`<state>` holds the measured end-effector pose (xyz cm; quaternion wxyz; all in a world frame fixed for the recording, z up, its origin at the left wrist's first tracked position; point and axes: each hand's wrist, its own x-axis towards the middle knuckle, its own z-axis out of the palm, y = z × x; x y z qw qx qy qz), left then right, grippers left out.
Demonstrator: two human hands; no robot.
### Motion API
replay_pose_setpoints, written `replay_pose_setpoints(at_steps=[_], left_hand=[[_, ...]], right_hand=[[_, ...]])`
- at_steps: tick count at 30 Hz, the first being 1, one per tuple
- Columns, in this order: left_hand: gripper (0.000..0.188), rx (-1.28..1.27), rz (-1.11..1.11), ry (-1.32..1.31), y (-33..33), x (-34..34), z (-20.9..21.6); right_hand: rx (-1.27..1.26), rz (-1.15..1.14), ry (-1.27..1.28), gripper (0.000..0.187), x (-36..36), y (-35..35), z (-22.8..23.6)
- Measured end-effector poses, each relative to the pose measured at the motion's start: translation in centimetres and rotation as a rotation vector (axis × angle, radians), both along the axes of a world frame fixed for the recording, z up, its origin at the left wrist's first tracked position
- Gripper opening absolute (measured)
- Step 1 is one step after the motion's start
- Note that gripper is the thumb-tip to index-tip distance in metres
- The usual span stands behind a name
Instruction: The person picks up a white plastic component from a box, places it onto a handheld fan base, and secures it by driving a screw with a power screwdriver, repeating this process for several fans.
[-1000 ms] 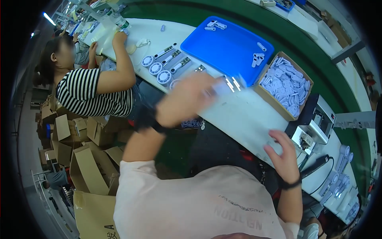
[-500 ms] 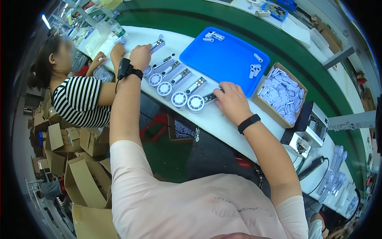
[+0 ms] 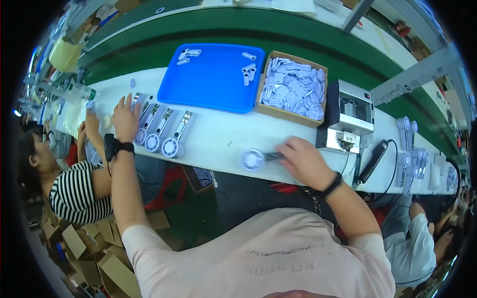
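My right hand (image 3: 304,161) is closed on the dark handle of a small handheld fan with a round, pale lilac head (image 3: 252,160), near the table's front edge. The fan is slightly blurred. My left hand (image 3: 125,119) is at the left end of a row of similar fans, its fingers stretched out beside a handle (image 3: 136,101). Within the row, a fan (image 3: 170,147) lies nearest the middle, its handle uncovered with metal parts showing. Another fan (image 3: 153,142) lies to its left. My left hand hides part of the row's far end.
A blue tray (image 3: 208,79) with a few lilac pieces lies behind the row. Beside it stand a cardboard box (image 3: 290,117) full of lilac covers and a metal machine (image 3: 352,107). More fans (image 3: 407,159) lie at right. A co-worker in a striped top (image 3: 79,193) sits left.
My right hand has moved a fan rightward, apart from the row. My left hand has shifted to the row's left end, its fingers straighter. The view has swung right.
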<state>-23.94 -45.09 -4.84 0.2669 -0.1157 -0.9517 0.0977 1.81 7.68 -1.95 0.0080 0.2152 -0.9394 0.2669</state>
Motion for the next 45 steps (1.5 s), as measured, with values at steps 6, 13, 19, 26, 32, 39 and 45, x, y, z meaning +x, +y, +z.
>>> replay_pose_setpoints(at_steps=[6, 13, 19, 26, 32, 39, 45], left_hand=[[0.038, 0.332, -0.259, -0.498, 26.2, 3.8, 4.1], [0.049, 0.441, -0.255, -0.661, 32.5, -2.8, -3.2], [0.044, 0.587, -0.253, -0.694, 32.2, 3.3, 3.1], [0.029, 1.454, -0.798, -1.152, 36.8, 26.5, 4.3], [0.039, 1.188, -0.864, -0.873, 36.9, 28.1, 4.4], [0.045, 0.834, -0.809, -0.705, 34.8, 24.6, 3.5], [0.036, 0.805, -0.887, -0.748, 37.1, 24.6, 0.3]], right_hand=[[-0.005, -0.276, -0.132, 0.046, 8.9, 5.9, -0.9], [-0.093, -0.377, 0.048, 0.05, 10.1, 5.8, 0.5], [-0.145, -0.524, 0.114, 0.051, 12.7, 9.7, 0.7], [-0.928, -0.296, -0.245, 0.039, 9.3, 5.9, 2.5], [-0.583, -0.243, -0.224, 0.029, 9.2, 7.6, 2.4], [-0.235, -0.193, 0.037, 0.023, 7.0, 8.9, 1.5], [-0.09, -0.122, 0.006, 0.022, 6.5, 7.7, -0.5]])
